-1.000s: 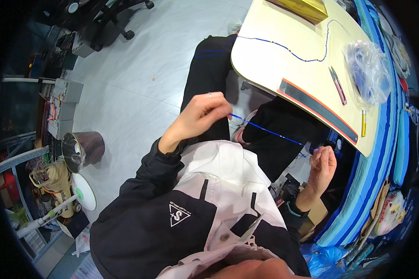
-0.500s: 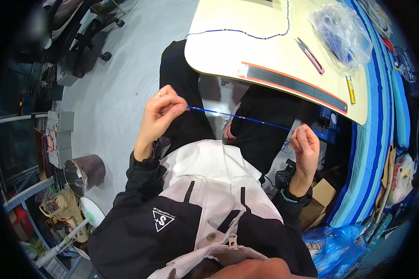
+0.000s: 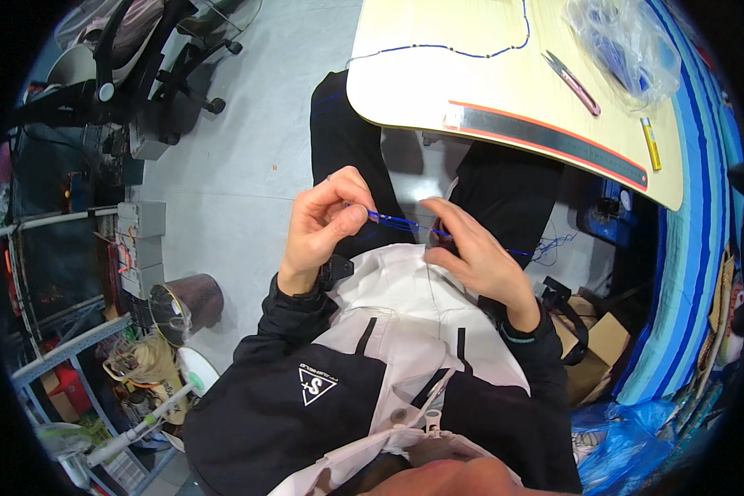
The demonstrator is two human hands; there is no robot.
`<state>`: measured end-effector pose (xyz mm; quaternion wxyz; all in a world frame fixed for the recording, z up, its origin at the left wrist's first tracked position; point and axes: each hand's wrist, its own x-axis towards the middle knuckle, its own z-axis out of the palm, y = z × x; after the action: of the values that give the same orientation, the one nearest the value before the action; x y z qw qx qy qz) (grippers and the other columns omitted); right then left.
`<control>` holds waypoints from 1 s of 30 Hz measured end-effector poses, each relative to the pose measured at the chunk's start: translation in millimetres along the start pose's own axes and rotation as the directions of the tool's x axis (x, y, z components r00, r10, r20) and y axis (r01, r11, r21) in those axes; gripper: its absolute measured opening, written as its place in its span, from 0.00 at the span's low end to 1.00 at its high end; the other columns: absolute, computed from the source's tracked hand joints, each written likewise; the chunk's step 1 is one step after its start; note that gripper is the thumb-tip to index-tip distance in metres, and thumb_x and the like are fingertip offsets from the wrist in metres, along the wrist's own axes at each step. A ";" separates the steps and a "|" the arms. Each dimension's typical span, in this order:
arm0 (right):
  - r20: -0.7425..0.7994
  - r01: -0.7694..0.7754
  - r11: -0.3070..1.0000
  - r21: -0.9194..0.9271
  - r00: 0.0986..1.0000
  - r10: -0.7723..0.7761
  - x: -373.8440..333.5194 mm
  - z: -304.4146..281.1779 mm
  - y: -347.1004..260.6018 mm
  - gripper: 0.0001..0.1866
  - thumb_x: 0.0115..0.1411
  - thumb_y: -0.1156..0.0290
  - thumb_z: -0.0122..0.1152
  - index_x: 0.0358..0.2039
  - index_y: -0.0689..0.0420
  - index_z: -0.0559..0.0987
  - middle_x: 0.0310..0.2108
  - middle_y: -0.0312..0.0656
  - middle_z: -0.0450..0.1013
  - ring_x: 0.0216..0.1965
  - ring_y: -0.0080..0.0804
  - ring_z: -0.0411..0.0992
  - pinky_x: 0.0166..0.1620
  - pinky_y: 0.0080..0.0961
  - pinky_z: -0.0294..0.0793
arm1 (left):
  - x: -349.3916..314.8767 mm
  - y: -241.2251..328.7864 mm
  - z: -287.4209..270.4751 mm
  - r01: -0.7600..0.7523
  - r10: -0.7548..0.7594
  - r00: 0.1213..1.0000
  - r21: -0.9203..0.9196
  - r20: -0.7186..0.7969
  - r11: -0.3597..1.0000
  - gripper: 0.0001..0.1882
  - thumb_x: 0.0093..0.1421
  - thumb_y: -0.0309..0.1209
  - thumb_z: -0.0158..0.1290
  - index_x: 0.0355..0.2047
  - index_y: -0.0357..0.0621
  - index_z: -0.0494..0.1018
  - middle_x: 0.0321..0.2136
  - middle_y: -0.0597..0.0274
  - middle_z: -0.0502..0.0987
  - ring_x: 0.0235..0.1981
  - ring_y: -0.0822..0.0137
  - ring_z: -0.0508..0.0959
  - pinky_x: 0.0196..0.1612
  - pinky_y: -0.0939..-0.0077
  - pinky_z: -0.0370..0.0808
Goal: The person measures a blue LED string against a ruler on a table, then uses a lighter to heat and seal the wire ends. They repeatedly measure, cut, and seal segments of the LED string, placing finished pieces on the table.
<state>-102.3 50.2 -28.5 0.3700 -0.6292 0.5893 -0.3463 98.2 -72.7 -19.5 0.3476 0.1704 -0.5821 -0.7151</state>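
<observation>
My left hand (image 3: 331,219) is closed in a pinch over my lap, holding a blue beaded cord (image 3: 398,221) between thumb and fingertips. Doubled blue strands with small light beads stretch from that pinch toward my right hand (image 3: 481,256). The right hand curves loosely around the cord, its index finger extended and its thumb apart. Other fingers curl underneath, partly hidden. Beyond the right hand, loose blue thread ends (image 3: 558,245) hang beside my leg. A similar blue strand (image 3: 450,50) with dark and light beads lies curved across the pale table (image 3: 388,91).
Along the table's near edge lies a dark ruler with an orange border (image 3: 554,145). Pink-handled thread snips (image 3: 572,84), a yellow tube (image 3: 651,145) and a clear bag with blue contents (image 3: 628,54) are farther right. A bin (image 3: 192,306) stands on the floor at left.
The cord, earlier pulled taut between widely spaced hands, is now doubled. My right hand has come in toward the left and loosened from a pinch. The whole view has shifted slightly.
</observation>
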 end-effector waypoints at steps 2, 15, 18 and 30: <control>0.003 0.087 0.948 0.307 0.996 -0.092 11.0 10.0 -8.2 0.15 0.58 0.73 0.53 0.45 0.64 0.70 0.35 0.45 0.71 0.33 0.32 0.70 0.40 0.24 0.69 | 0.2 -0.3 0.8 -0.004 0.004 1.000 0.002 0.005 1.000 0.05 0.56 0.24 0.51 0.28 0.34 0.71 0.27 0.62 0.67 0.24 0.78 0.63 0.25 0.86 0.59; 0.175 -0.150 0.517 0.843 0.985 0.000 -1.8 -0.5 -5.2 0.12 0.66 0.71 0.42 0.31 0.67 0.71 0.18 0.29 0.57 0.18 0.13 0.50 0.22 0.14 0.48 | -1.1 -0.2 -12.9 0.048 -0.056 0.985 -0.049 -0.164 0.998 0.07 0.57 0.26 0.50 0.25 0.36 0.68 0.25 0.65 0.64 0.19 0.80 0.59 0.20 0.86 0.53; 0.149 -0.124 0.525 0.842 0.989 -0.005 -2.7 1.0 -5.2 0.12 0.66 0.71 0.42 0.32 0.67 0.71 0.17 0.28 0.56 0.18 0.13 0.49 0.22 0.14 0.48 | -1.6 -1.9 -13.5 0.030 -0.034 0.990 -0.032 -0.139 0.999 0.07 0.57 0.26 0.50 0.25 0.35 0.68 0.25 0.64 0.64 0.20 0.79 0.59 0.21 0.85 0.54; 0.083 -0.135 0.484 0.864 0.988 0.128 -7.3 -1.5 -4.3 0.11 0.64 0.69 0.48 0.35 0.63 0.75 0.15 0.25 0.57 0.15 0.10 0.50 0.20 0.11 0.47 | -1.2 -8.0 -15.6 0.218 -0.224 0.966 0.059 0.127 0.974 0.17 0.66 0.37 0.41 0.36 0.32 0.68 0.24 0.59 0.73 0.20 0.77 0.67 0.26 0.84 0.65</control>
<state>-101.9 57.5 -24.1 0.6632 -0.3125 0.3807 -0.5635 106.8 -82.3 -31.4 0.2224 0.1938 -0.5972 -0.7459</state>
